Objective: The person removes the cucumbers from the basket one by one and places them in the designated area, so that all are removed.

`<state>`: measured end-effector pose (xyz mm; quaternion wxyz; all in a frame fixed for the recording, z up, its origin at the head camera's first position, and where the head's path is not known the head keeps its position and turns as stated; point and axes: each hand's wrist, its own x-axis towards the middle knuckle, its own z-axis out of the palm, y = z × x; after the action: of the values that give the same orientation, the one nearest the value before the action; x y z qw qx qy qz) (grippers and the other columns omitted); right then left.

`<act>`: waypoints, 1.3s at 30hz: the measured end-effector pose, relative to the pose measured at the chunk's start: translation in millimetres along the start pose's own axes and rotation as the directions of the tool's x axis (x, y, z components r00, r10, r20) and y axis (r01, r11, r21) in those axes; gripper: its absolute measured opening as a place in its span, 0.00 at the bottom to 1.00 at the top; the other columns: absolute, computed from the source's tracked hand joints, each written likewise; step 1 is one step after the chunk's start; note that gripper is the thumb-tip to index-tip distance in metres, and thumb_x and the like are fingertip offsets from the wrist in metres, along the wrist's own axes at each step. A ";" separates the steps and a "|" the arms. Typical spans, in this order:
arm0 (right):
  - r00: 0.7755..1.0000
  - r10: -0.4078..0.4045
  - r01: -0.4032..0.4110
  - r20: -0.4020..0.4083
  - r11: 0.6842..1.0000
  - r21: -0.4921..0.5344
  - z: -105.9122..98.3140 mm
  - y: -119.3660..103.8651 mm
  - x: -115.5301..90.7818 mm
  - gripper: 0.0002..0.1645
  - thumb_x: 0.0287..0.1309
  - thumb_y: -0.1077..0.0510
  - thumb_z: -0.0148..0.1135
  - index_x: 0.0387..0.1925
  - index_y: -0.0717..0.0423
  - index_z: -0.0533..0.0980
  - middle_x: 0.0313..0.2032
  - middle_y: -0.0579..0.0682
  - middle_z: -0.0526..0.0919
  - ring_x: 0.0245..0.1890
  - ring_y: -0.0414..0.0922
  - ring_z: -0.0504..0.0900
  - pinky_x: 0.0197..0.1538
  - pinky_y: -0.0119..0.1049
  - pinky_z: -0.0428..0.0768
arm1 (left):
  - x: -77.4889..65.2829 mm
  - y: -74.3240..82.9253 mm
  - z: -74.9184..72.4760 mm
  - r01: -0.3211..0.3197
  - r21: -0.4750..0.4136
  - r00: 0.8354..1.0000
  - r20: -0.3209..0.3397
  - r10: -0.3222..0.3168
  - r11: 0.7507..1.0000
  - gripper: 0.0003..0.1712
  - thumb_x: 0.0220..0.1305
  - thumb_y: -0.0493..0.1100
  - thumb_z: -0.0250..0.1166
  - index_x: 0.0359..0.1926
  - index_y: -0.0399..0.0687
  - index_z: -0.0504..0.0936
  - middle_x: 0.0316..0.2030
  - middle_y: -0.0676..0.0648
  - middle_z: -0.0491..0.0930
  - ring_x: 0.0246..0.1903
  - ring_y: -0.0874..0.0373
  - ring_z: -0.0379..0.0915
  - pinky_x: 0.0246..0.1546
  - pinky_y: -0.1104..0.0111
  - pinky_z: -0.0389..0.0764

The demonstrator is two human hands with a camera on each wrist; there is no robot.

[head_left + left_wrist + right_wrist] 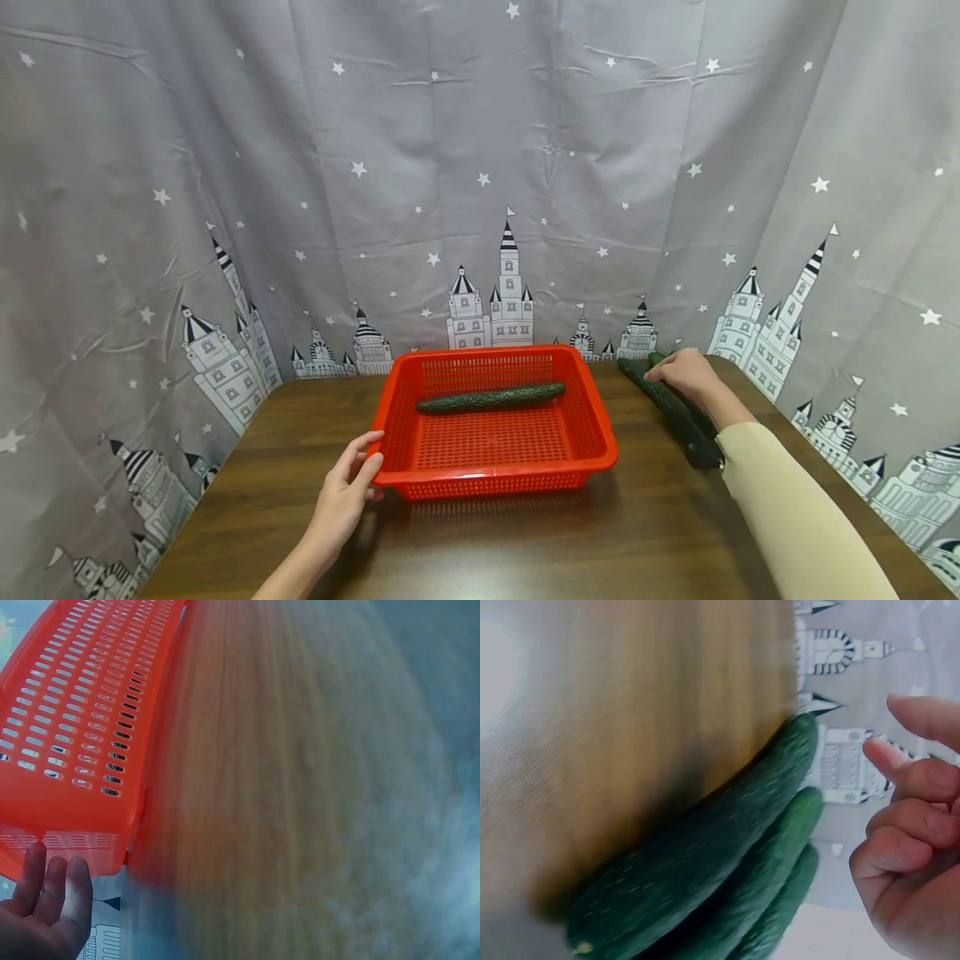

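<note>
A red plastic basket (491, 487) stands on the table with one long dark green cucumber (491, 398) lying across its inside. At the basket's left rim, my left hand (341, 496) holds the edge near the front corner. In the left wrist view, the fingertips (78, 871) are by the basket's end wall (67, 814). To the right lie three cucumbers side by side, the nearest cucumber (697, 844) being the largest in the right wrist view. My right hand (690, 379) hovers at their far end, thumb and forefinger apart, other fingers bent, holding nothing.
The brown wooden table (495, 554) runs back to a grey curtain (450, 167) printed with castles and stars. The curtain also hangs along both sides. A pale yellow sleeve (795, 508) covers my right forearm and passes close to the cucumbers' near ends.
</note>
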<state>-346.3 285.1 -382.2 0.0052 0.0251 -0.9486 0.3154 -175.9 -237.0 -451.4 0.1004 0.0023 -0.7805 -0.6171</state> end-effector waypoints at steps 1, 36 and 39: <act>1.000 -0.016 0.016 0.014 1.000 0.008 -1.3 -5.2 1.0 0.19 0.57 0.52 0.68 0.42 0.65 0.87 0.56 0.72 0.79 0.57 0.68 0.75 0.58 0.57 0.77 | 0.1 -0.3 0.0 0.000 0.000 1.000 -0.001 0.000 1.000 0.22 0.75 0.46 0.59 0.66 0.53 0.72 0.44 0.36 0.77 0.33 0.60 0.78 0.35 0.62 0.85; 0.930 -0.147 0.068 0.338 0.970 0.236 17.1 -123.2 53.6 0.23 0.58 0.53 0.69 0.53 0.60 0.83 0.10 0.39 0.60 0.12 0.37 0.54 0.20 0.32 0.61 | -1.2 1.0 0.3 -0.009 0.003 1.000 -0.005 0.009 1.000 0.21 0.75 0.45 0.59 0.66 0.54 0.73 0.42 0.36 0.77 0.34 0.60 0.77 0.35 0.61 0.85; 0.925 -0.154 0.083 0.348 0.974 0.213 22.0 -129.6 57.6 0.24 0.58 0.51 0.70 0.53 0.58 0.84 0.10 0.39 0.60 0.12 0.37 0.54 0.19 0.31 0.60 | -1.1 0.7 -0.1 -0.006 -0.002 1.000 -0.009 0.006 1.000 0.20 0.75 0.45 0.59 0.65 0.54 0.73 0.43 0.36 0.77 0.34 0.60 0.77 0.35 0.61 0.85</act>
<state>-397.1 165.7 -320.8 -0.1533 0.1407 -0.8946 0.3954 -174.8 -236.9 -450.9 0.1059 0.0026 -0.7793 -0.6176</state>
